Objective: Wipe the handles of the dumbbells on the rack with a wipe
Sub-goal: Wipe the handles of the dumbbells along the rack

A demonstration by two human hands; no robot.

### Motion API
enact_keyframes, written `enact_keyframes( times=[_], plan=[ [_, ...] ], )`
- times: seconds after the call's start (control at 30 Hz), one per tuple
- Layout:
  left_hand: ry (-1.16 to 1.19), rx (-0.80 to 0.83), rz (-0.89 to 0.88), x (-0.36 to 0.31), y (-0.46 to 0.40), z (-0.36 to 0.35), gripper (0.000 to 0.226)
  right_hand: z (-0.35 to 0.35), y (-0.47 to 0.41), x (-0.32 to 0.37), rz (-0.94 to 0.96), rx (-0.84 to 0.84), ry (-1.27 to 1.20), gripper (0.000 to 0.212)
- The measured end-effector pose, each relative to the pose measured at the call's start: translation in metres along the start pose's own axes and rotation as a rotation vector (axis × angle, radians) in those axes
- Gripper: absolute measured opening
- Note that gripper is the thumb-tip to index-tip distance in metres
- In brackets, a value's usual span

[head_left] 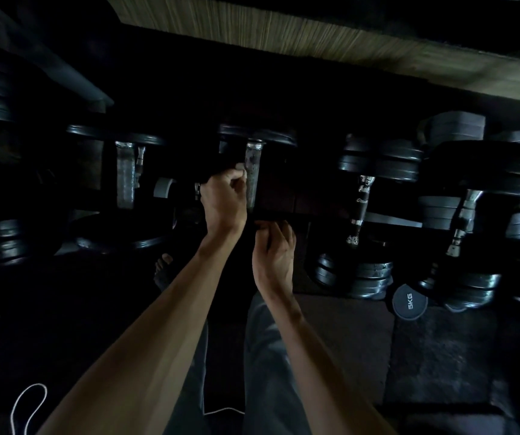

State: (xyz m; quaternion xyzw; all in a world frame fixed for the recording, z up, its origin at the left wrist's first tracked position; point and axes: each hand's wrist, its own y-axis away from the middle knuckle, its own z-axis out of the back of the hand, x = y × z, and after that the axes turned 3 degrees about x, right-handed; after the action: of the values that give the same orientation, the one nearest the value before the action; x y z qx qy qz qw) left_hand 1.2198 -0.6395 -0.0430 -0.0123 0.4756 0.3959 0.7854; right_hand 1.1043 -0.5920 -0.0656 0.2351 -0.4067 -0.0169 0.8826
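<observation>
The scene is very dark. Several black dumbbells lie in a row on the rack. The middle dumbbell has a worn metal handle (252, 177). My left hand (224, 199) is at the left side of that handle, fingers curled, pinching a small pale scrap that looks like the wipe (240, 166). Just below and to the right, my right hand (273, 249) curls its fingers over the dark near end of the same dumbbell (271, 216); that end is barely visible. Another dumbbell handle (125, 174) lies to the left, and two more handles (360, 208) (464, 221) to the right.
A wooden-looking ledge (315, 42) runs along the back. A round 5KG weight (409, 301) sits low at the right near stacked plates (368, 277). My grey-trousered legs and a sandalled foot (163, 271) are below the hands. A white cord (29, 406) lies at the bottom left.
</observation>
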Motion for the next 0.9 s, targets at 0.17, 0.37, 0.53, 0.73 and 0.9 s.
enact_keyframes(
  times=[0.17,0.37,0.53,0.73,0.9],
  plan=[
    [-0.081,0.07,-0.09,0.005,0.025,0.004,0.013,0.001,-0.001,-0.002,-0.031,0.007,-0.017,0.055],
    [-0.024,0.033,0.027,0.008,0.012,0.003,0.021,0.004,0.001,0.002,-0.029,0.04,-0.018,0.053],
    [-0.107,0.111,0.02,0.013,0.025,0.009,0.015,0.004,0.0,0.0,-0.059,0.028,-0.033,0.041],
    [-0.264,0.131,0.032,0.008,0.019,0.014,0.015,0.006,0.001,0.002,-0.047,0.027,-0.049,0.03],
    [-0.28,0.118,0.05,0.01,0.018,0.013,0.014,0.005,0.001,0.003,-0.059,0.03,-0.044,0.033]
  ],
)
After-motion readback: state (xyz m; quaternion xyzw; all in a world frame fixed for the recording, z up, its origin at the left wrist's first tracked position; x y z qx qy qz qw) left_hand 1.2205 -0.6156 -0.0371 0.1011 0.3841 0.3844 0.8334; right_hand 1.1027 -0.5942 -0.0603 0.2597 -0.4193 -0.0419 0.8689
